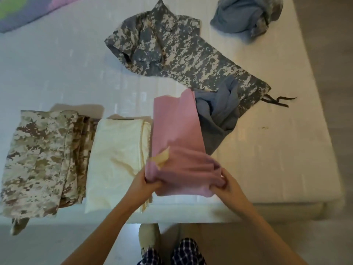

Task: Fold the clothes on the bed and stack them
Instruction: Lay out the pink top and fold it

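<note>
A: In the head view, what are the hands doing?

B: Both hold the pink garment [176, 134] by its near edge. The left hand [142, 183] has its fingers closed on the left corner, and the right hand [228, 183] pinches the right corner, where the cloth bunches up. The far part lies flat on the white bed [267, 150], just beside the folded cream garment [116, 155] and over a blue-grey cloth [217, 119].

A: And the other clothes?

B: A folded tan camouflage garment [42, 159] lies at the left, touching the cream one. A grey camouflage shirt [172, 48] and one more blue-grey bundle [246, 14] are not folded yet (they lie further away).

A: How to do this fold well?

B: I think both corners should be kept level and the near edge pulled tight, so the bunching at the right goes away before the cloth is laid over.
</note>
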